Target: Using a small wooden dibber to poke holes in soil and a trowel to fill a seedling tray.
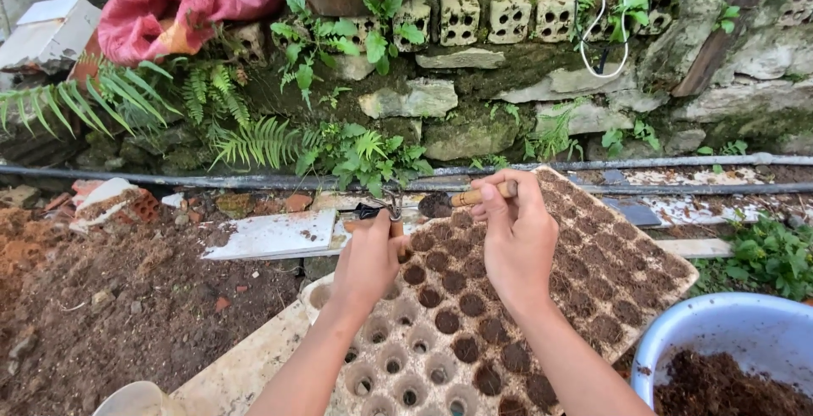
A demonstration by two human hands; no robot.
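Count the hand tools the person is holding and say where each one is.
2. A small trowel with a wooden handle is in the right hand, over the seed tray's far edge. A small fork-like tool is in the left hand, left of it.

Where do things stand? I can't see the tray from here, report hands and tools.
Left hand gripping small hand rake. Right hand gripping wooden-handled trowel. Both over seed tray, cells partly soil-filled. Nothing in the way.
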